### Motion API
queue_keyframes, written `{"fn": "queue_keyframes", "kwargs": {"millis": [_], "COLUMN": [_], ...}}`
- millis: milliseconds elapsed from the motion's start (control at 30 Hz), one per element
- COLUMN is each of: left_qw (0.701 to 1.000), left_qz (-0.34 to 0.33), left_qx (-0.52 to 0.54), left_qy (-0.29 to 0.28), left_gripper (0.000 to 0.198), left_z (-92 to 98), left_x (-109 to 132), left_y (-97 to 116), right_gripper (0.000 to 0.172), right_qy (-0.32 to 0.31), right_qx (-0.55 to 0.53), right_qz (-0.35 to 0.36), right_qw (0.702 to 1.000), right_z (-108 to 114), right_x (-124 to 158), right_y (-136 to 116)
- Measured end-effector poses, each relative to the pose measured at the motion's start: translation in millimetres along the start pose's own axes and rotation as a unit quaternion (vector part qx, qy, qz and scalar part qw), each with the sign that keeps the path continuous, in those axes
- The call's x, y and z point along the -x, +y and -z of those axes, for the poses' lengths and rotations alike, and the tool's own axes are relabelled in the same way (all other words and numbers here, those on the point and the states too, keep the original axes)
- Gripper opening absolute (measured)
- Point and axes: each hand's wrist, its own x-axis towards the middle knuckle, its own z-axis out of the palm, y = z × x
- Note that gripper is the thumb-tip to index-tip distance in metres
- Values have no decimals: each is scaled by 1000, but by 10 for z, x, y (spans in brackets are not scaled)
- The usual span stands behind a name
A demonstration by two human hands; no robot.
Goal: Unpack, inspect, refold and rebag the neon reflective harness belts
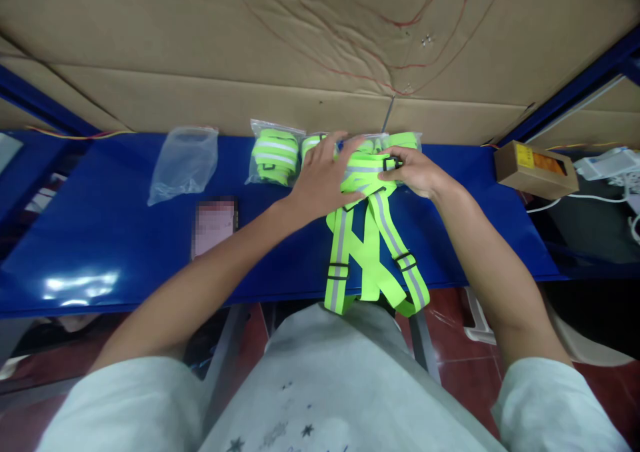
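A neon-green reflective strap vest with grey stripes and black buckles lies on the blue table, its lower straps hanging over the near edge. My left hand rests flat on the folded upper part, fingers stretched out. My right hand pinches the vest's top near a black buckle. Behind the hands sit bagged folded vests in clear plastic.
An empty clear plastic bag lies at the back left. A phone lies on the table left of my left arm. A small cardboard box sits at the right end. A cardboard wall stands behind.
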Motion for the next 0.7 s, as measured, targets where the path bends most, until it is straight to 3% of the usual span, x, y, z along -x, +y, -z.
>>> {"fn": "queue_keyframes", "kwargs": {"millis": [100,200,400,600,700], "left_qw": [993,986,987,980,978], "left_qz": [-24,-9,-56,-102,-119], "left_qx": [-76,-81,-85,-100,-83], "left_qy": [-81,-142,-126,-137,-153], "left_gripper": [116,108,92,103,99], "left_z": [-34,-2,33,-5,40], "left_x": [81,27,-16,233,389], "left_y": [84,40,-87,-79,-7], "right_gripper": [44,48,60,56,56], "right_qy": [-6,-31,-84,-43,-72], "right_qx": [-22,-32,23,104,65], "right_qz": [-5,-8,19,82,36], "right_qw": [1000,999,996,990,995], "right_z": [-7,-2,29,-40,-61], "right_x": [-8,14,99,321,499], "right_y": [17,-20,-96,-41,51]}}
